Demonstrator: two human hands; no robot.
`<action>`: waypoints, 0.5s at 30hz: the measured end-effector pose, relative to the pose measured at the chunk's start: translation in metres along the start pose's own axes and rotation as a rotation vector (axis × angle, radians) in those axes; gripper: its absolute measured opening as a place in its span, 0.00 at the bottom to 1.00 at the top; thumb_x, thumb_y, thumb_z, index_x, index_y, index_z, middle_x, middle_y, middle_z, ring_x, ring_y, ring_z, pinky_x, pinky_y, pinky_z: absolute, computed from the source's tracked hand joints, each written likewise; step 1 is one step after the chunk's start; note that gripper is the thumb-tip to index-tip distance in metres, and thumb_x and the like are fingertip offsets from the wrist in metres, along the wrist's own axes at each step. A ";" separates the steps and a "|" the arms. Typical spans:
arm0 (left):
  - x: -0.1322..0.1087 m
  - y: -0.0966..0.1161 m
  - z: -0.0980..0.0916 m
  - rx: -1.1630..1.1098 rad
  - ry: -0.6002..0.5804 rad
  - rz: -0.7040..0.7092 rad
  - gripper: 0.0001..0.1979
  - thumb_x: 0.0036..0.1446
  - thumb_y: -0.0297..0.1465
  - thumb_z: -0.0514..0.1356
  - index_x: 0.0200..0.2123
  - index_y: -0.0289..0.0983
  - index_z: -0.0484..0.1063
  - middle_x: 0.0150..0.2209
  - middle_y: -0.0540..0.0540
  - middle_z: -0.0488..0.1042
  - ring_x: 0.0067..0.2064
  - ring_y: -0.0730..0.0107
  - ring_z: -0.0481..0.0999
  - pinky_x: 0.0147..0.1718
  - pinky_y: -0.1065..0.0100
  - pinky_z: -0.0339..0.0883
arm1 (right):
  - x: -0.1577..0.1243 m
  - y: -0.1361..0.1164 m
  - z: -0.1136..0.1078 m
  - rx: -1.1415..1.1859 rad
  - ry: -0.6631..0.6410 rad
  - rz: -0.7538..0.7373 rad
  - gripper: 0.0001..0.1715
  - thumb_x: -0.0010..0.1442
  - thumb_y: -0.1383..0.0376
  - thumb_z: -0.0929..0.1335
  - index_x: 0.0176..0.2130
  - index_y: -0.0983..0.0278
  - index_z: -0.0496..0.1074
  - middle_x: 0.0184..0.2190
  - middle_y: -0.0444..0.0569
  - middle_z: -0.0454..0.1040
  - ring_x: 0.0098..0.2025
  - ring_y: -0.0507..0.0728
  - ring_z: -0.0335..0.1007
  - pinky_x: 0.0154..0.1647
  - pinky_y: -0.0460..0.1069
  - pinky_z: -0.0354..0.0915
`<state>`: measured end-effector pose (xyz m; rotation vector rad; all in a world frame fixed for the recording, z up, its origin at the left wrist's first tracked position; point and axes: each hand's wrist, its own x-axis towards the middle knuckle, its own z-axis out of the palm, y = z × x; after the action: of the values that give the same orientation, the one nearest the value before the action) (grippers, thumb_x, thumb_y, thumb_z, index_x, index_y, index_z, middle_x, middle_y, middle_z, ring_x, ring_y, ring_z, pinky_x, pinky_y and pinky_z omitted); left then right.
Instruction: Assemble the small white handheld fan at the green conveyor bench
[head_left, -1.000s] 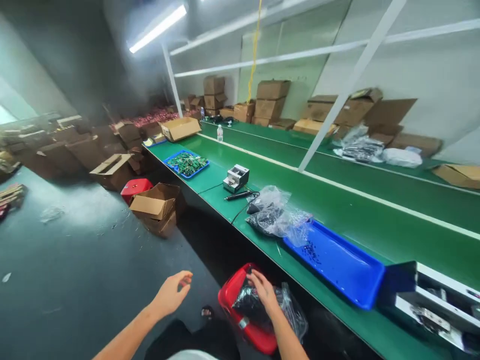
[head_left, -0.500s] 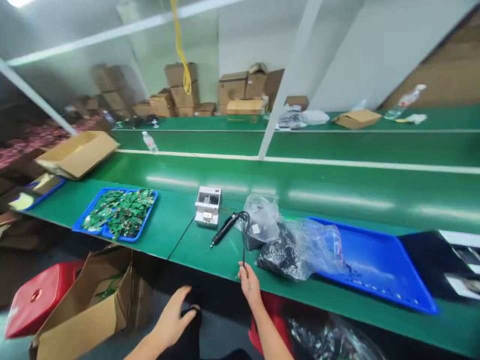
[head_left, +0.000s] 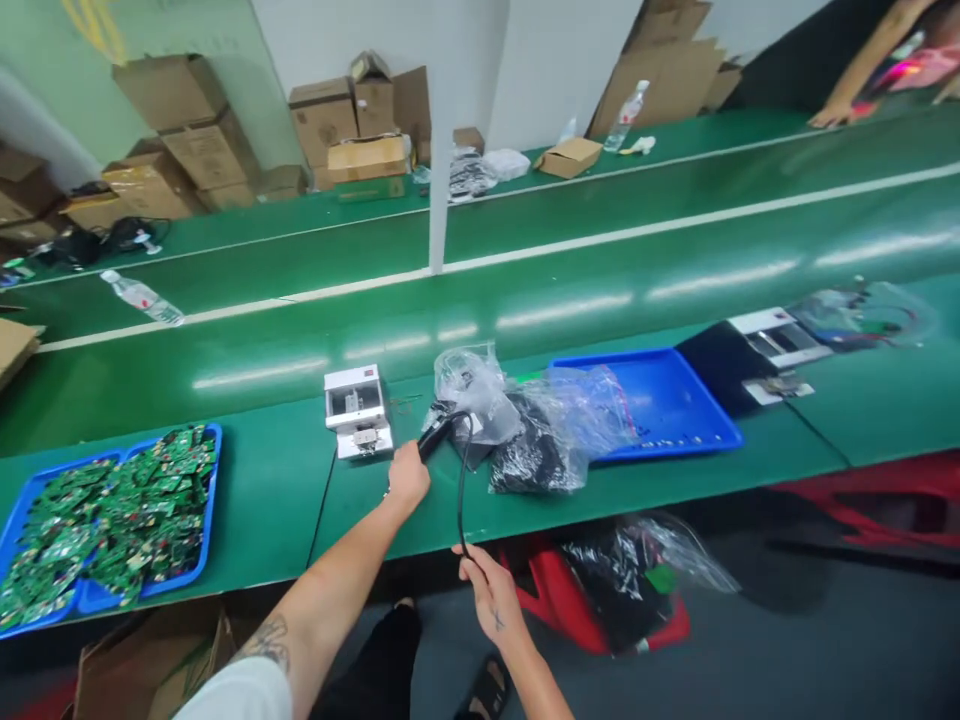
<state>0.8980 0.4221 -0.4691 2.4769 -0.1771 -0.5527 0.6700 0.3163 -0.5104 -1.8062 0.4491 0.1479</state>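
My left hand [head_left: 409,477] is closed around a black electric screwdriver [head_left: 436,434] lying over the green bench. Its black cord [head_left: 460,490] loops from the rear end down to my right hand [head_left: 486,585], whose fingers pinch it just off the bench's front edge. Left of the screwdriver stands a small white machine [head_left: 358,412] with a dark opening. Clear plastic bags [head_left: 472,385] lie behind the cord, and a bag of black parts [head_left: 536,450] sits to its right.
Blue trays [head_left: 214,500] heaped with green circuit boards [head_left: 150,510] stand at the left. A blue tray [head_left: 675,400] with a few small parts lies right of the bags. Farther right is a second white machine [head_left: 780,340]. Another person's hand [head_left: 832,112] rests on the far bench.
My left hand has moved up from in front of the bench and taken hold of the screwdriver. My right hand still holds the cord. The view has swung to the right.
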 end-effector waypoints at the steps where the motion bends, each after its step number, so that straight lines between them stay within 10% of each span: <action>1: -0.005 -0.004 -0.007 -0.021 -0.003 -0.009 0.21 0.61 0.19 0.52 0.56 0.30 0.69 0.50 0.30 0.72 0.57 0.40 0.74 0.58 0.47 0.66 | 0.001 -0.003 0.004 0.025 -0.011 -0.035 0.52 0.71 0.35 0.53 0.51 0.80 0.73 0.36 0.52 0.69 0.36 0.33 0.59 0.44 0.29 0.61; 5: -0.064 -0.015 -0.037 -0.111 -0.041 -0.018 0.13 0.65 0.33 0.54 0.48 0.31 0.68 0.41 0.38 0.74 0.43 0.56 0.75 0.47 0.57 0.67 | -0.009 -0.005 0.017 0.144 -0.021 -0.165 0.45 0.73 0.42 0.55 0.52 0.78 0.76 0.38 0.53 0.69 0.44 0.35 0.61 0.55 0.32 0.62; 9: -0.162 -0.033 -0.051 -0.199 -0.213 -0.059 0.33 0.55 0.59 0.57 0.40 0.32 0.70 0.26 0.43 0.69 0.30 0.63 0.68 0.32 0.63 0.65 | -0.051 0.020 0.040 0.278 -0.065 -0.208 0.37 0.72 0.45 0.60 0.54 0.72 0.79 0.42 0.53 0.71 0.48 0.37 0.61 0.63 0.34 0.61; 15: -0.241 -0.071 0.010 -0.311 -0.663 -0.063 0.37 0.48 0.60 0.70 0.52 0.39 0.76 0.61 0.35 0.72 0.58 0.45 0.74 0.51 0.57 0.74 | -0.113 0.094 0.091 0.614 -0.206 -0.100 0.44 0.66 0.37 0.63 0.48 0.73 0.82 0.45 0.53 0.73 0.48 0.35 0.67 0.59 0.32 0.65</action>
<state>0.6762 0.5343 -0.4332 1.9291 -0.2473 -1.3084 0.5432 0.4082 -0.5834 -1.1914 0.2212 0.1089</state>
